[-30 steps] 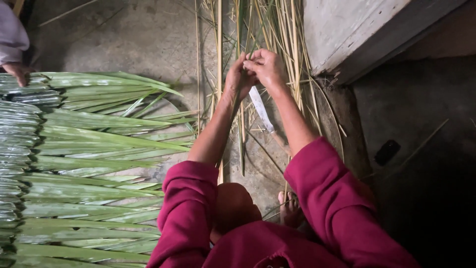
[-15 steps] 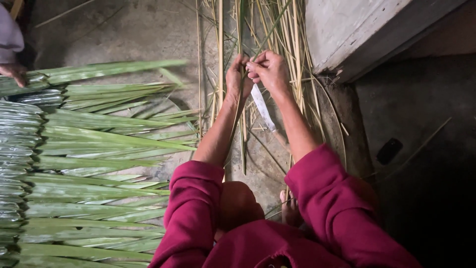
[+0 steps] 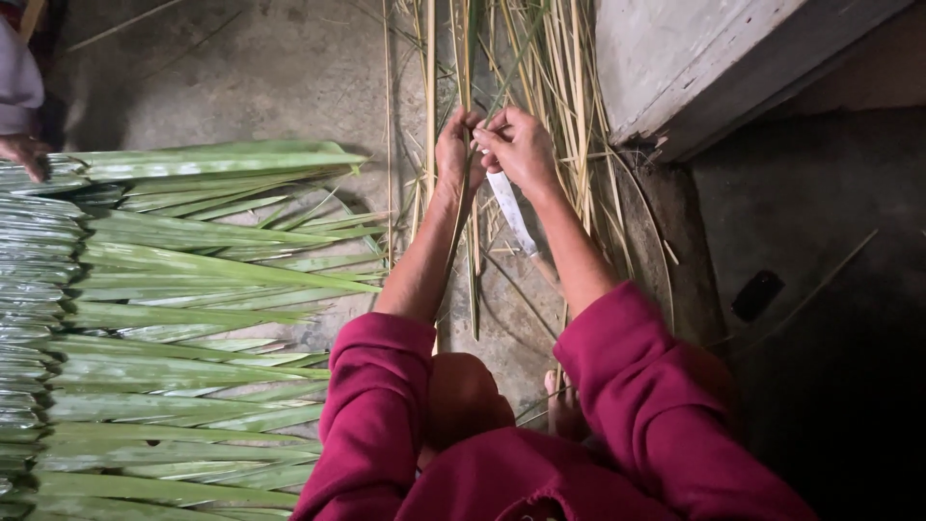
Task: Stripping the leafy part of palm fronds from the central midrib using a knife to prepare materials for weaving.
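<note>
At the 9 o'clock edge, another person's hand (image 3: 21, 154) rests on the end of a long green palm leaf (image 3: 207, 160) that lies topmost on a broad mat of overlapping green palm leaves (image 3: 193, 318), which fills the left half of the grey concrete floor (image 3: 251, 77).

Toward 12 o'clock, the left hand (image 3: 455, 147) is closed around a thin green leaf strip (image 3: 470, 246), thumb and fingers pinching it; the strip runs up between both hands and hangs down along the left forearm toward 6 o'clock. Behind it, a bundle of dry yellow palm midribs (image 3: 555, 77) fans out over the floor from 12 o'clock downward.

Just to the right and touching the left, the right hand (image 3: 521, 145) is curled shut, its fingertips pinching the same strip at the top. Whether it also grips the knife with a pale narrow blade (image 3: 509, 212), which slants down from under it toward 5 o'clock, cannot be told.

Dark red sleeves (image 3: 637, 386) cover both arms at 6 o'clock, with a bare foot (image 3: 562, 405) between them. At 1 o'clock stands a grey wooden plank edge (image 3: 694, 68), and a small dark flat object (image 3: 754, 294) lies on the floor at 3 o'clock.
</note>
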